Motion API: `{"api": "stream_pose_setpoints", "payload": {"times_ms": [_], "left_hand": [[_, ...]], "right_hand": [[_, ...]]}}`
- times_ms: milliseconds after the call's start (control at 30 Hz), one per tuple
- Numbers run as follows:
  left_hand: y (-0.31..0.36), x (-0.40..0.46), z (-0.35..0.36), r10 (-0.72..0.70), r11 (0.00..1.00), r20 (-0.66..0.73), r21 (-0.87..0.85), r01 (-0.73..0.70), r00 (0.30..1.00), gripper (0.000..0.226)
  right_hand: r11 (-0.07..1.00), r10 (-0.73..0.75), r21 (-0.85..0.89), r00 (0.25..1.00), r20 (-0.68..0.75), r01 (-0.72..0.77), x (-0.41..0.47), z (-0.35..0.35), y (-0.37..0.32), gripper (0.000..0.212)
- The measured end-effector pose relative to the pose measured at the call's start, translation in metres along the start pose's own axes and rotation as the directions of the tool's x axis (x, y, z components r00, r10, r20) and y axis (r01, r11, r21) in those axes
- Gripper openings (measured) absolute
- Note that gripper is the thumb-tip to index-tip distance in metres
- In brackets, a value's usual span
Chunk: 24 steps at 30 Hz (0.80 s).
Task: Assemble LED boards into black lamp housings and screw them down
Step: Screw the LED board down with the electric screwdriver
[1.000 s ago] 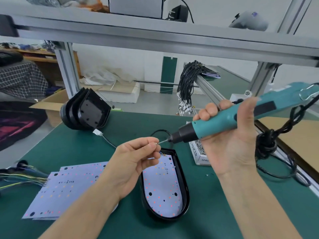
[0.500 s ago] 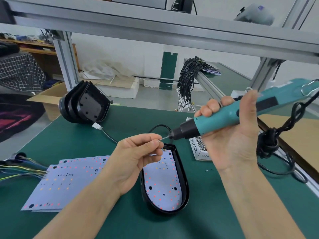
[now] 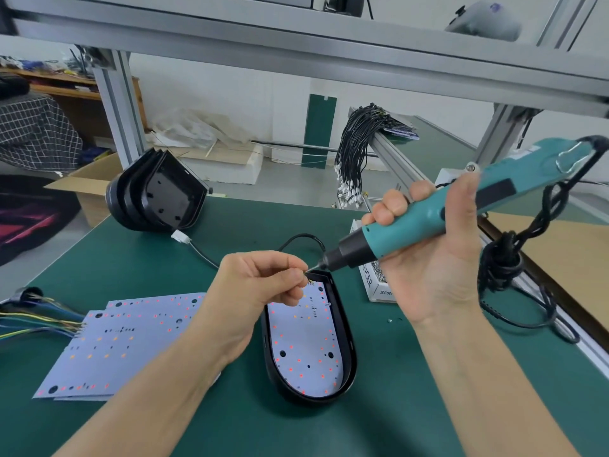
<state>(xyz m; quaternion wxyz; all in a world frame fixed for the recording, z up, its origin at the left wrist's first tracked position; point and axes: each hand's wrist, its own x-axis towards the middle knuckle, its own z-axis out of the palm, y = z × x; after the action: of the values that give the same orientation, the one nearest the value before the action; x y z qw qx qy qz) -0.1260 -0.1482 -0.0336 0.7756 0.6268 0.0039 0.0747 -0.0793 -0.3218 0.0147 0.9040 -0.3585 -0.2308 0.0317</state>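
The right hand point(image 3: 425, 255) is gripping the screwdriver point(image 3: 438, 212), tilted down-left, palm facing the camera. The left hand point(image 3: 263, 285) is pinching something tiny at its tip, above the housing point(image 3: 346, 341).

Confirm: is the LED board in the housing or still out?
In. The LED board lies flat inside the black housing, whose rim shows all around it.

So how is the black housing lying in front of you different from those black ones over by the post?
The black lamp housing near the hands lies flat on the green mat, open side up, with a white LED board seated in it. The stacked black housings by the post are nested together, tipped on their sides, and the front one shows no board inside. Both appear to be the same rounded black shell.
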Motion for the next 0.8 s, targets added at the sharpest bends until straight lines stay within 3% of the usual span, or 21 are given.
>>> {"api": "stream_pose_setpoints", "payload": {"times_ms": [167, 533, 700, 800], "left_hand": [[-0.002, 0.004, 0.0, -0.026, 1.0, -0.061, -0.013, 0.026, 0.998, 0.019], [-0.005, 0.01, 0.002, -0.057, 0.998, -0.045, -0.039, 0.055, 0.997, 0.013], [-0.006, 0.011, 0.003, -0.068, 0.997, -0.046, -0.027, 0.067, 0.997, 0.019], [-0.005, 0.01, 0.002, -0.1, 0.994, -0.034, -0.041, 0.098, 0.994, 0.034]], "right_hand": [[0.997, -0.059, 0.047, 0.997, -0.053, 0.062, -0.005, -0.005, 0.013, 0.05], [0.982, -0.066, 0.165, 0.982, -0.177, 0.095, -0.004, -0.016, 0.023, 0.049], [0.979, -0.057, 0.182, 0.98, -0.192, 0.093, -0.001, -0.017, 0.024, 0.05], [0.977, -0.056, 0.19, 0.979, -0.198, 0.094, 0.0, -0.019, 0.025, 0.048]]}}
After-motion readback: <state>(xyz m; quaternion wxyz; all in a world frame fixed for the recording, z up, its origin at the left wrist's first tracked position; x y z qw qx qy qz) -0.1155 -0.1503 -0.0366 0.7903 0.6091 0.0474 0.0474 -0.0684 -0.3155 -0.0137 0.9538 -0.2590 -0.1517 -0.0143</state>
